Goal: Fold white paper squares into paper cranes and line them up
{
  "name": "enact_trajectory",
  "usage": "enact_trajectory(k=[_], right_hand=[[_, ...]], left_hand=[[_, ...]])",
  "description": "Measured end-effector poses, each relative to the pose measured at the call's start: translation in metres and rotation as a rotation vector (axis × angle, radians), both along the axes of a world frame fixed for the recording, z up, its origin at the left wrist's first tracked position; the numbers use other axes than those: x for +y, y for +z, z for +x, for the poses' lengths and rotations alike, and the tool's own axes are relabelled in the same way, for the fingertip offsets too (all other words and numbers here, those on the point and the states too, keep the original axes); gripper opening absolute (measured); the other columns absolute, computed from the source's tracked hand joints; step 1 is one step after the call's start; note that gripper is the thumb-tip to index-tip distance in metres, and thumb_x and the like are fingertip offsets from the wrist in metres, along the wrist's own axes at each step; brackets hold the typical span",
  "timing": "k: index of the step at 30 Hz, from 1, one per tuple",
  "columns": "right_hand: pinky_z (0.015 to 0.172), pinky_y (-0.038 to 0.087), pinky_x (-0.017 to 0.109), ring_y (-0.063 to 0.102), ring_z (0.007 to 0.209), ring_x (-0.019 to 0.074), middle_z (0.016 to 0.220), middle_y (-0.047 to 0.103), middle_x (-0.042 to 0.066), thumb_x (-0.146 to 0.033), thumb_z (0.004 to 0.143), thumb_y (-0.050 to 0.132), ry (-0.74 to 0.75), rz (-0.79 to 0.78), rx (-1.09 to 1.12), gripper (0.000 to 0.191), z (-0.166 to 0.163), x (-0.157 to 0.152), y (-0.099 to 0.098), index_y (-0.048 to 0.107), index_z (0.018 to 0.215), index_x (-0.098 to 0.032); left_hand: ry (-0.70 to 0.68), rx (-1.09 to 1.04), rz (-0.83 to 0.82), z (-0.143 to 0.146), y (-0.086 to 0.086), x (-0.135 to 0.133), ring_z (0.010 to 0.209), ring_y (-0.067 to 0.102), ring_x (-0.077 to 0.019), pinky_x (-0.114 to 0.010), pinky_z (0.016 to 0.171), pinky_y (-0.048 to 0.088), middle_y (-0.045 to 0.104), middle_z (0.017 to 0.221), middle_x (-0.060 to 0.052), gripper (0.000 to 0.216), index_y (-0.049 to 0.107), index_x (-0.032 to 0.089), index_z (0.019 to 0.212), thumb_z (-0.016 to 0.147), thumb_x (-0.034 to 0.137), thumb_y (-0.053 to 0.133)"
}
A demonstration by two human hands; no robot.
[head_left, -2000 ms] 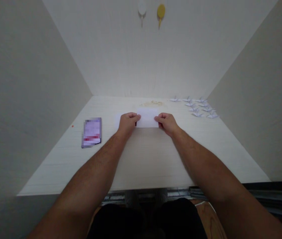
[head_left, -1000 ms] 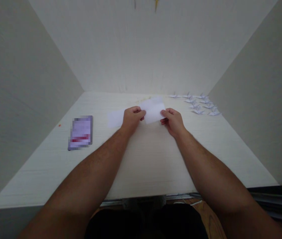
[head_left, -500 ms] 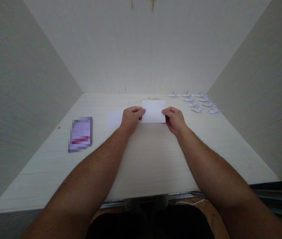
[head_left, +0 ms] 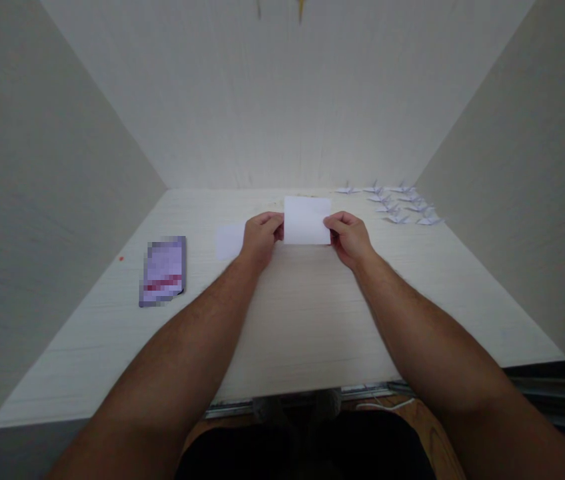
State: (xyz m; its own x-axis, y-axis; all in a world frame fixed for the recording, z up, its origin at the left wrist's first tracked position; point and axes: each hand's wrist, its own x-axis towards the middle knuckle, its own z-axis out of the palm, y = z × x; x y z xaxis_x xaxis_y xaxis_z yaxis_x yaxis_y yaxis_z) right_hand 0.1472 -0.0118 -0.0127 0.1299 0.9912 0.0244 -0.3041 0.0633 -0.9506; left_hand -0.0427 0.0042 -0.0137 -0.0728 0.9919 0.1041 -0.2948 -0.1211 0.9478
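Note:
A small white sheet of paper (head_left: 306,221) is held up facing me above the middle of the table. At its right edge, my right hand (head_left: 351,237) pinches it, thumb in front and fingers behind. My left hand (head_left: 260,239) is closed at the left edge, its thumb tip right at the paper's side; its fingertips are partly hidden. More white paper (head_left: 229,241) lies flat on the table beside my left hand, partly covered by it.
Several folded white paper cranes (head_left: 396,219) stand at the back right of the white table (head_left: 307,320). A pixelated purple item with a dark edge (head_left: 163,270) lies on the left, and a tiny orange bit (head_left: 121,259) is farther left. Walls rise behind and on both sides.
My left thumb has slid from the front of the sheet to its left edge. The sheet's top edge has risen slightly, while my right hand keeps its pinch.

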Motion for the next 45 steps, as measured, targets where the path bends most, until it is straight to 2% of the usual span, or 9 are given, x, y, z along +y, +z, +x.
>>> enact_trajectory(k=[5,11,18,25,35,37,39,41,45], right_hand=[[0.043,0.034,0.023,0.045,0.048,0.0085,0.054,0.055,-0.005,-0.028,0.059,0.079,-0.008,0.004,-0.003,0.019,0.000,-0.002,0.001,0.062,0.063,-0.021],[0.044,0.035,0.023,0.046,0.050,0.0087,0.054,0.055,-0.005,-0.028,0.059,0.079,-0.011,-0.004,-0.013,0.020,0.000,-0.003,0.002,0.061,0.062,-0.021],[0.046,0.037,0.022,0.048,0.052,0.0086,0.056,0.055,-0.005,-0.027,0.058,0.080,-0.011,0.016,0.011,0.020,0.000,-0.003,0.002,0.061,0.062,-0.021],[0.044,0.035,0.023,0.046,0.048,0.0083,0.053,0.055,-0.006,-0.028,0.059,0.080,-0.010,0.006,-0.020,0.019,-0.001,-0.003,0.002,0.062,0.063,-0.021],[0.042,0.038,0.022,0.047,0.046,0.0082,0.053,0.055,-0.006,-0.029,0.062,0.076,0.015,0.009,-0.015,0.016,0.000,-0.003,0.003,0.063,0.069,-0.021],[0.042,0.041,0.022,0.052,0.048,0.0089,0.063,0.062,-0.005,-0.025,0.061,0.073,0.036,0.004,-0.001,0.025,0.001,-0.005,0.005,0.067,0.085,-0.022],[0.044,0.044,0.021,0.059,0.056,0.0101,0.084,0.071,-0.003,-0.019,0.057,0.073,0.068,0.040,-0.001,0.051,0.001,-0.008,0.007,0.065,0.107,-0.027],[0.048,0.048,0.021,0.064,0.066,0.0114,0.105,0.071,-0.002,-0.015,0.054,0.074,0.105,0.094,-0.016,0.063,0.000,-0.010,0.007,0.061,0.114,-0.032],[0.054,0.053,0.022,0.063,0.070,0.0096,0.113,0.068,-0.002,-0.014,0.053,0.077,0.179,0.145,-0.075,0.043,-0.002,-0.011,0.004,0.064,0.093,-0.026]], left_hand=[[-0.092,-0.108,-0.075,0.000,0.004,-0.001,0.053,0.052,-0.0111,-0.024,0.050,0.041,0.060,0.063,-0.003,0.021,0.065,0.017,0.066,0.075,0.035,0.061],[-0.083,-0.018,0.001,0.000,0.004,-0.004,0.054,0.048,-0.0104,-0.024,0.050,0.039,0.054,0.060,0.000,0.017,0.060,0.018,0.063,0.067,0.031,0.070],[-0.098,-0.057,-0.004,0.000,0.005,-0.004,0.054,0.049,-0.0110,-0.025,0.049,0.038,0.056,0.061,-0.001,0.015,0.063,0.018,0.064,0.068,0.032,0.065],[-0.054,0.003,-0.021,0.001,0.004,-0.006,0.052,0.045,-0.0090,-0.023,0.048,0.034,0.055,0.058,0.003,0.011,0.067,0.018,0.067,0.057,0.021,0.073],[-0.006,0.027,-0.050,0.001,0.001,-0.003,0.054,0.050,-0.0096,-0.023,0.048,0.039,0.054,0.060,0.003,0.016,0.063,0.019,0.069,0.058,0.025,0.073],[0.032,0.006,-0.088,0.001,0.003,-0.002,0.054,0.051,-0.0102,-0.023,0.047,0.042,0.055,0.062,0.003,0.017,0.063,0.019,0.070,0.057,0.024,0.072],[0.073,-0.036,-0.118,0.000,0.005,-0.002,0.054,0.052,-0.0103,-0.023,0.045,0.042,0.056,0.063,0.003,0.018,0.062,0.018,0.070,0.055,0.023,0.072],[0.094,-0.087,-0.128,0.000,0.006,-0.001,0.054,0.053,-0.0097,-0.022,0.044,0.042,0.057,0.064,0.002,0.018,0.061,0.017,0.068,0.054,0.021,0.071],[0.078,-0.093,-0.146,0.000,0.007,-0.001,0.049,0.051,-0.0083,-0.022,0.043,0.043,0.056,0.062,0.002,0.016,0.059,0.017,0.066,0.054,0.020,0.070]])
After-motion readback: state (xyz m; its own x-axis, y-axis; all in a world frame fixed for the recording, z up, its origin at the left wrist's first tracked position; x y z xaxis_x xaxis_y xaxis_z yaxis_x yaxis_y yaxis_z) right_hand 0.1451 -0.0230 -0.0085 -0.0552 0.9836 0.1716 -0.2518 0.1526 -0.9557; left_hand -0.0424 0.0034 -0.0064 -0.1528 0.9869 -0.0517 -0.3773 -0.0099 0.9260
